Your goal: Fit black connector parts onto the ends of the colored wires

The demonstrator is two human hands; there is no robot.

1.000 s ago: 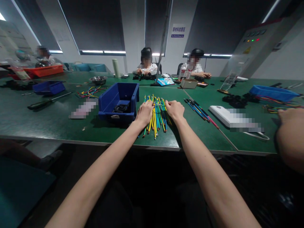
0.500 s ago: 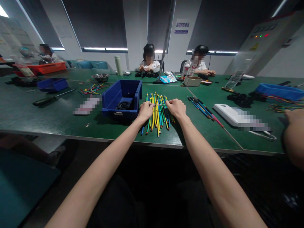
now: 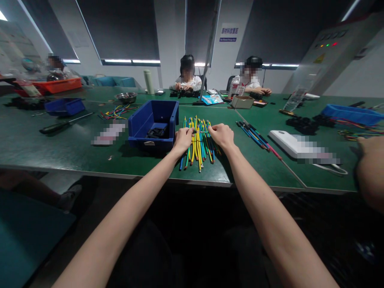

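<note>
Many short yellow, green and blue wires (image 3: 197, 150) with metal ends lie side by side on the green table. Over them, my left hand (image 3: 183, 139) is closed, and a small black piece (image 3: 194, 131) shows at its fingertips. My right hand (image 3: 222, 134), also closed, pinches a thin wire (image 3: 204, 132) that runs across the gap to the black piece. The exact join between wire and piece is too small to make out. Left of my left hand stands a dark blue bin (image 3: 153, 124) with black parts (image 3: 157, 132) in it.
Right of the wires lie blue and black cables (image 3: 253, 135) and a white power bank (image 3: 283, 144). A screwdriver (image 3: 66, 123) and a small blue bin (image 3: 64, 107) are at the left. Two people sit across the table (image 3: 120, 160); another person's arm (image 3: 372, 172) reaches in at right.
Both hands stay nearly in place over the wires, still closed. The view has shifted very slightly; little else differs.
</note>
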